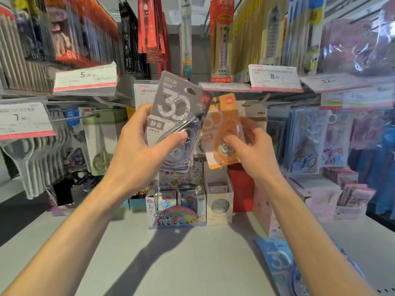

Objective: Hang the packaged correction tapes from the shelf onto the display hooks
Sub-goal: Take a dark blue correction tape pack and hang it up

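My left hand (141, 144) grips a grey packaged correction tape (177, 103) marked "30", tilted to the right, with the thumb across its clear blister. My right hand (250, 150) holds an orange packaged correction tape (218, 116) just to the right, fingers on its blister. Both packs are raised in front of the display wall. A blue packaged correction tape (277, 259) lies flat on the shelf (171, 263) at the lower right, partly hidden by my right forearm. A bare display hook (74, 118) juts out at the left.
Hanging stationery packs and price tags (85, 79) crowd the hooks above and on both sides. Scissors packs (100, 146) hang at the left. Cardboard display boxes (177, 210) of stickers stand at the back of the shelf, with pink and blue packs (350, 195) at the right.
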Action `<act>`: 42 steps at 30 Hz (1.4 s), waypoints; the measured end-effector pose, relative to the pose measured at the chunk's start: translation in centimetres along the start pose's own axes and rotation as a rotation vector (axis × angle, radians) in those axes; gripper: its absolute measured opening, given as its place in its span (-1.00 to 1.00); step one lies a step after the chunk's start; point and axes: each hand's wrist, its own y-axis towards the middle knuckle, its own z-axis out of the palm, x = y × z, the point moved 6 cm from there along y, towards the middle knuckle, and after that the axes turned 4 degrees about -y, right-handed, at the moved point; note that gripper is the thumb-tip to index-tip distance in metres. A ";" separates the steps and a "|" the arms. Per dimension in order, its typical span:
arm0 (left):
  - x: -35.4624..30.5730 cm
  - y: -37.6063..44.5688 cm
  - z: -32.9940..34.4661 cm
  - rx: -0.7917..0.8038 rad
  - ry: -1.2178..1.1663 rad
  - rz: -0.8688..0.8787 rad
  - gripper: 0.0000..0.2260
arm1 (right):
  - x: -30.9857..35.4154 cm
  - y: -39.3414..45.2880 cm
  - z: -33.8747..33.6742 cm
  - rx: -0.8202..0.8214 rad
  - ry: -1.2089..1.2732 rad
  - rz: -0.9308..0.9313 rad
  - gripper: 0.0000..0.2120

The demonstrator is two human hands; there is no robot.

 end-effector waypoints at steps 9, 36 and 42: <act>1.2 0.2 -0.1 0.001 0.003 -0.007 -0.64 | -2.6 1.9 2.8 -0.063 -0.129 0.007 -0.88; 4.5 0.0 5.6 0.079 0.041 -0.214 -0.62 | -4.5 -4.6 -1.9 0.110 0.182 0.119 -0.84; 3.5 0.8 6.8 0.102 -0.006 -0.240 -0.51 | -5.5 -4.2 -3.0 0.030 0.182 0.133 -0.85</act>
